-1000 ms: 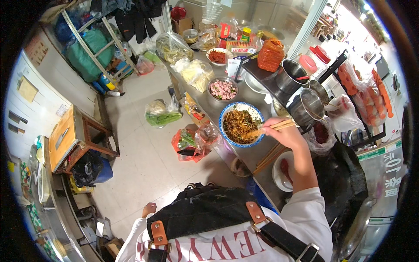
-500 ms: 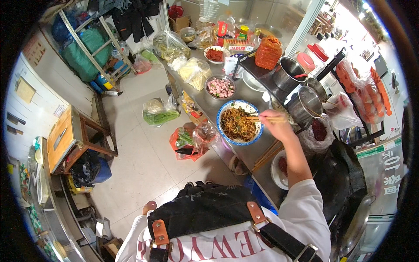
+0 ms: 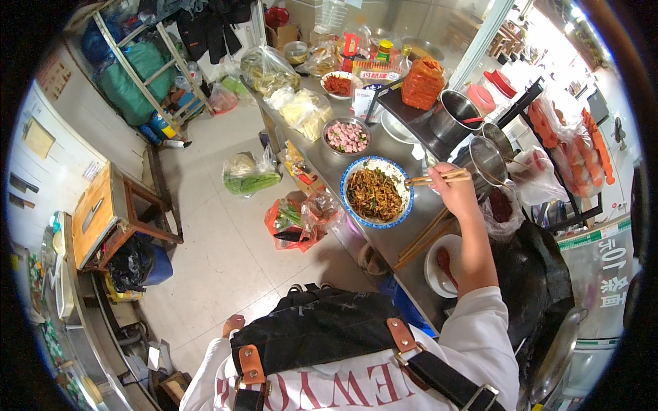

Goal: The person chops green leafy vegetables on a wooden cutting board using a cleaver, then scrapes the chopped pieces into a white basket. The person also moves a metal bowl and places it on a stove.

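The right hand (image 3: 456,194) is seen at the right rim of the bowl (image 3: 404,205), with its fingers pinched around a pair of chopsticks (image 3: 435,179). The chopstick tips are held level over the rim, pointing left toward the dark noodles (image 3: 373,195). A second ago the hand lay lower and the tips pointed right; half a second ago they were dipped into the noodles. They have since been raised clear, and whether any food is carried on them cannot be told. It is judged that a stroke of mixing or picking has just been completed.

The left hand (image 3: 234,324) is seen low beside the apron (image 3: 322,329), away from the counter (image 3: 322,161); whether its fingers are curled or spread cannot be told, and nothing is seen in it.

The bowl stands at the counter's near edge, its rim close to the drop to the floor. A bowl of pink cubes (image 3: 346,135) stands just behind it. Two steel pots (image 3: 473,137) are close to the right of the hand, and a white dish (image 3: 439,264) with spare chopsticks (image 3: 421,240) lies beside the forearm. Open room is found only above the bowl; to the left, bags (image 3: 295,219) crowd the floor below the counter.
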`<state>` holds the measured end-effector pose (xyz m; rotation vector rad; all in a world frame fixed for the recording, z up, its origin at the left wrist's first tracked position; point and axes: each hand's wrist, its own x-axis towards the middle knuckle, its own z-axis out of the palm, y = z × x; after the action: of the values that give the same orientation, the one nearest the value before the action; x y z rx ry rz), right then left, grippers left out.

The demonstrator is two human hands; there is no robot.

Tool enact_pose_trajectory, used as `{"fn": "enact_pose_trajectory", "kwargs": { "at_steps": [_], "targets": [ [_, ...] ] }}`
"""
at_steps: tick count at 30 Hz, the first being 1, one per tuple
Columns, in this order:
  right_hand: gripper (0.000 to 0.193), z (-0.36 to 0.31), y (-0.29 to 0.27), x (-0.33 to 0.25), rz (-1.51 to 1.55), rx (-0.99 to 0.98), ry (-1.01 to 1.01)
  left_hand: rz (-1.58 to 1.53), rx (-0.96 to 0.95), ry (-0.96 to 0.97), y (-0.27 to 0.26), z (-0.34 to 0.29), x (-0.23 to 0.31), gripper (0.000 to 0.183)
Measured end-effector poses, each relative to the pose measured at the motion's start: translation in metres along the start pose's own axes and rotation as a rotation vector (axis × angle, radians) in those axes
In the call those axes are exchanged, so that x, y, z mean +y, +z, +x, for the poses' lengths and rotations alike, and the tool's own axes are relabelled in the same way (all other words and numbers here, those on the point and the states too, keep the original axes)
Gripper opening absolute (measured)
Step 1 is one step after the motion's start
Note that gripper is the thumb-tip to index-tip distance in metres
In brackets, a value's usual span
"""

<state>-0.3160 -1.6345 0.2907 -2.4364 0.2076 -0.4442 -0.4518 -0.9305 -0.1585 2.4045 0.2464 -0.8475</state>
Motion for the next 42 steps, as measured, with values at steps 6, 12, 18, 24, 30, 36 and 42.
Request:
{"fn": "enact_pose_trajectory", "kwargs": {
  "at_steps": [6,12,18,24,30,36,42],
  "targets": [
    [0.025,-0.010,0.018,0.008,-0.108,-0.070,-0.053,-0.001,0.000,-0.008,0.000,0.002,0.004,0.037],
    [0.024,-0.007,0.011,-0.007,0.074,-0.211,0.380,0.038,0.012,-0.003,-0.001,-0.003,-0.001,0.035],
    [0.025,-0.007,0.036,-0.003,0.375,-0.090,0.233,0.077,0.047,-0.042,-0.009,-0.008,0.014,0.033],
    [0.021,0.002,0.003,-0.009,0.237,-0.062,0.136,-0.057,-0.020,-0.198,-0.044,-0.037,0.087,0.033],
    [0.022,-0.011,-0.006,0.011,0.019,-0.230,0.118,0.050,0.022,-0.081,-0.016,-0.019,0.037,0.034],
    [0.015,-0.017,0.007,0.007,-0.107,-0.031,-0.141,0.115,-0.019,-0.089,-0.003,-0.011,0.022,0.036],
    [0.010,-0.029,0.036,0.003,-0.093,0.044,-0.248,0.143,-0.043,-0.037,-0.011,-0.012,0.045,0.037]
  ]
}}
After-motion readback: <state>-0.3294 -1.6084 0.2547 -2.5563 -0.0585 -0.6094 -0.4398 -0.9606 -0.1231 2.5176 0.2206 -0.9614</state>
